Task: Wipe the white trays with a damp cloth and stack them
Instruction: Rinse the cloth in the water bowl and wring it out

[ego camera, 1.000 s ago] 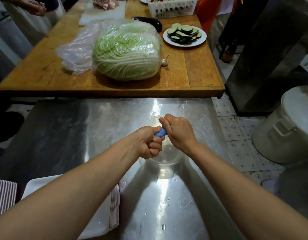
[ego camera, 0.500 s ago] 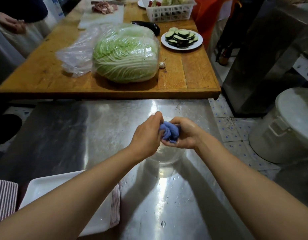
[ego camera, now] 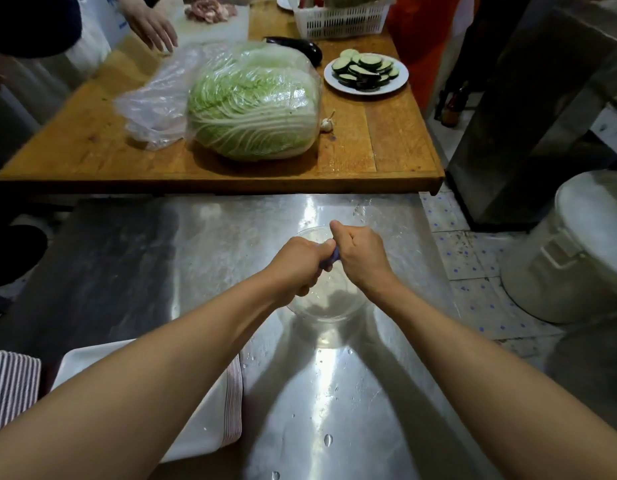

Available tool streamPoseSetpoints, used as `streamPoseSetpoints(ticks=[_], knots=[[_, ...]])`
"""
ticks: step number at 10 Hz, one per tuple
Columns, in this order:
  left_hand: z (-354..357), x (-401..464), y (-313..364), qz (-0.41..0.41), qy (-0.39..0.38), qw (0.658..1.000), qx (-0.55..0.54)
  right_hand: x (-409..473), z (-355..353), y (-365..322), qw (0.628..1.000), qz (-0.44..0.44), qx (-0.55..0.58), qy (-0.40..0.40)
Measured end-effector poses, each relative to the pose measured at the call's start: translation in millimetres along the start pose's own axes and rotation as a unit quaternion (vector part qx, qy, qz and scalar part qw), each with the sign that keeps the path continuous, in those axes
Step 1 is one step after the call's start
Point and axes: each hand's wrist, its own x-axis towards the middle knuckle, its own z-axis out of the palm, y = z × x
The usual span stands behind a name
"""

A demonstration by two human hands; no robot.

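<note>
Both my fists grip a blue cloth [ego camera: 330,258], of which only a small twisted strip shows between them. My left hand [ego camera: 298,265] and my right hand [ego camera: 362,258] are held close together over a clear glass bowl [ego camera: 326,306] on the steel table [ego camera: 196,254]. A stack of white trays [ego camera: 210,420] with striped edges lies at the lower left, partly hidden under my left forearm. A second pile of striped trays [ego camera: 12,386] sits at the far left edge.
Behind the steel table stands a wooden table [ego camera: 386,147] with a wrapped cabbage [ego camera: 255,105], a garlic bulb [ego camera: 327,123], a plate of sliced eggplant [ego camera: 365,72] and a white basket [ego camera: 341,19]. Another person's hand [ego camera: 151,26] rests at its far left. A white lidded bucket [ego camera: 577,251] stands on the floor at right.
The cloth lay bunched and visible in my right palm half a second ago; now both fists have closed round it and twisted, hiding most of it.
</note>
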Motion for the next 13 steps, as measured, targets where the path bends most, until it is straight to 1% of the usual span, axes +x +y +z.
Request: streamPoseSetpoints(ticks=[1, 2, 3, 4, 5, 6, 8, 9, 10, 11, 12, 13], knots=[[-2.4, -0.8, 0.2, -0.116, -0.060, 0.980, -0.149, 0.1, 7.3, 2.0, 0.999, -0.040, -0.008, 0.019], [-2.6, -0.1, 3.0, -0.187, -0.087, 0.947, -0.244, 2.7, 12.3, 6.6, 0.998, -0.056, -0.026, 0.031], [-2.1, 4.5, 1.7, -0.233, -0.095, 0.926, -0.280, 4.2, 13.0, 9.5, 0.990, -0.118, -0.064, 0.049], [-0.4, 7.7, -0.3, -0.255, -0.100, 0.912, -0.305, 4.9, 12.2, 7.9, 0.978, -0.173, -0.106, 0.049], [0.4, 6.8, 0.0, -0.272, -0.092, 0.908, -0.304, 5.9, 14.3, 9.7, 0.969, -0.206, -0.121, 0.060], [0.9, 7.4, -0.8, -0.277, -0.084, 0.906, -0.310, 9.2, 17.2, 15.1, 0.968, -0.204, -0.121, 0.080], [1.2, 8.7, 0.9, -0.269, -0.076, 0.906, -0.317, 11.5, 19.0, 15.0, 0.969, -0.203, -0.119, 0.077], [0.2, 7.0, 1.3, -0.273, -0.078, 0.904, -0.320, 11.0, 20.4, 17.3, 0.982, -0.148, -0.110, 0.048], [-1.6, 4.4, 3.9, -0.265, -0.075, 0.920, -0.280, 10.8, 19.2, 17.3, 0.987, -0.115, -0.113, 0.010], [-3.8, 2.6, 7.1, -0.226, -0.057, 0.955, -0.184, 13.2, 14.6, 15.4, 0.997, -0.031, -0.060, -0.030], [-3.8, -2.5, 10.4, -0.212, -0.050, 0.966, -0.138, 12.8, 9.2, 12.1, 0.996, 0.068, 0.018, -0.059], [-2.9, -8.2, 10.2, -0.189, -0.020, 0.978, -0.081, 11.1, 3.0, 7.0, 0.978, 0.144, 0.091, -0.119]])
